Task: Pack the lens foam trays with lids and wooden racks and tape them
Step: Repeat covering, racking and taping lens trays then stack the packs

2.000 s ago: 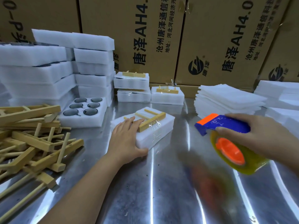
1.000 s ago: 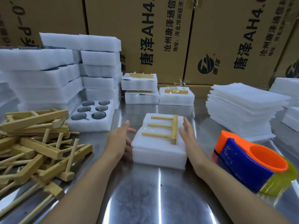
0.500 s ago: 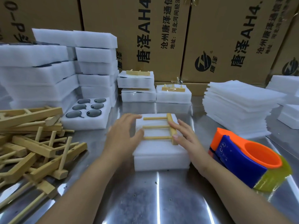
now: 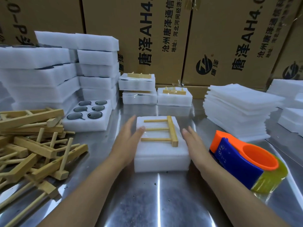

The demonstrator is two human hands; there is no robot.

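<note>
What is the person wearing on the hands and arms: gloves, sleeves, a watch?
Nothing is worn. The left hand and right hand have no gloves and no rings that show. The left forearm and right forearm are uncovered down to the picture's edge, with no sleeve, watch, band or marking in view. The nails look short and unpainted.

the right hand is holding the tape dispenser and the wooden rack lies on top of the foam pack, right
Not quite. In the head view the tape dispenser lies on the table, not held; the right hand is open beside the foam pack. The wooden rack does lie on top of it.
</note>
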